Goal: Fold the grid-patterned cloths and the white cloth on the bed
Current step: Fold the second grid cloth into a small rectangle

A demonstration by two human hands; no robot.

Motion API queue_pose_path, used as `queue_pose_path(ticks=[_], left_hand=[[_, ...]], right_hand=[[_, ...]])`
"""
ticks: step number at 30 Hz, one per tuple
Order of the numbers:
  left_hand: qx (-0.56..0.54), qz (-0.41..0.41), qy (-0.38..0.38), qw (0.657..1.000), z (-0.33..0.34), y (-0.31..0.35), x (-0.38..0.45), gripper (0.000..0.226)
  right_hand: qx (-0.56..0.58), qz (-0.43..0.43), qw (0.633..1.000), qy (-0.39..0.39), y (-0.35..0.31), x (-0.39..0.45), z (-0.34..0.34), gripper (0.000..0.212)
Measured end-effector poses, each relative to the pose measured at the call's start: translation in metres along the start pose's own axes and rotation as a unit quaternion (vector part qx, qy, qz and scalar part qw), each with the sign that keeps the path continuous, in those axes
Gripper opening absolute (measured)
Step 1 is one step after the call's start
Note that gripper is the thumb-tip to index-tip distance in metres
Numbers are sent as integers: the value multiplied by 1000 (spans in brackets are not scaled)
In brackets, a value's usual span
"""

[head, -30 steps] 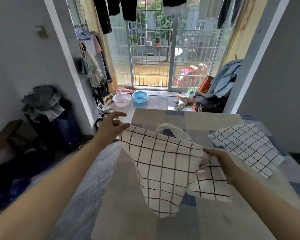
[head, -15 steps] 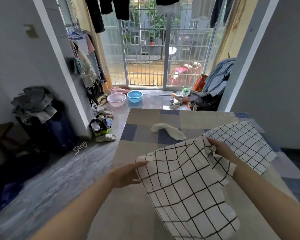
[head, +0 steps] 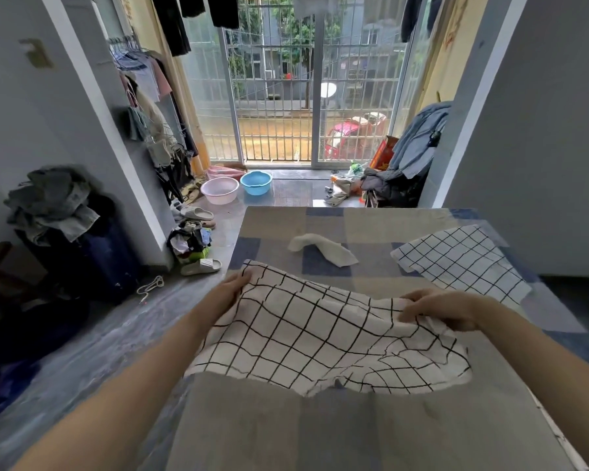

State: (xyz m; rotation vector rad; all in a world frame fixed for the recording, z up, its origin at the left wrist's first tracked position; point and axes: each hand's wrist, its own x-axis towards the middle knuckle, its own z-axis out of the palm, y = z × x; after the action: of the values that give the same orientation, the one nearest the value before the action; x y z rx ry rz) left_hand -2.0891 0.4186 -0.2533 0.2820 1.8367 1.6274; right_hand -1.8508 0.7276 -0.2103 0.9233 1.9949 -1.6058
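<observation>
Head view: laying-out step, by the look of it. Large white cloth with a wide black grid (head: pixel 320 338) spread across the near part of the bed with its grey, tan and blue checked cover (head: pixel 276 433), not yet flat: rippled through the middle, right edge bunched and partly doubled over, near edge hanging ragged. No fold made yet.

Left hand (head: pixel 233 288) at the far left corner of that cloth, pinching the hem, fingertips hidden under the fabric. Right hand (head: pixel 437 309) at the far right edge, fingers curled round a gathered bunch of cloth. Both forearms reaching in from the near side, cloth stretched between the two hands and sagging toward the camera.

Next move, as a judgement: pull the two far corners apart and lower them to settle the fabric flat, free the doubled right edge, smooth the ripples, then bring one edge over to meet the other. Care needed on the right, where the bunching could get trapped inside the fold.

Other work waiting: second white cloth with a finer black grid (head: pixel 463 263) lying flat at the far right of the bed, just beyond the right hand and apart from it; small plain white cloth (head: pixel 323 248), crumpled, further up the bed between the two hands' lines, well apart from both.
</observation>
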Motion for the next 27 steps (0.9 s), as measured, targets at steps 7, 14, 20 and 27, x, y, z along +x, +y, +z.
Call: queue_pose_path(ticks=[7, 14, 20, 27], left_hand=[[149, -11, 42, 988, -28, -10, 18, 31], [-29, -118, 102, 987, -45, -51, 13, 25], [-62, -154, 121, 979, -60, -64, 9, 24], [-66, -162, 156, 972, -76, -75, -3, 23]], right_hand=[[56, -69, 992, 85, 10, 6, -19, 46], [250, -119, 961, -7, 30, 17, -12, 56], [160, -41, 986, 7, 63, 63, 55, 66], [96, -49, 973, 202, 69, 100, 93, 15]])
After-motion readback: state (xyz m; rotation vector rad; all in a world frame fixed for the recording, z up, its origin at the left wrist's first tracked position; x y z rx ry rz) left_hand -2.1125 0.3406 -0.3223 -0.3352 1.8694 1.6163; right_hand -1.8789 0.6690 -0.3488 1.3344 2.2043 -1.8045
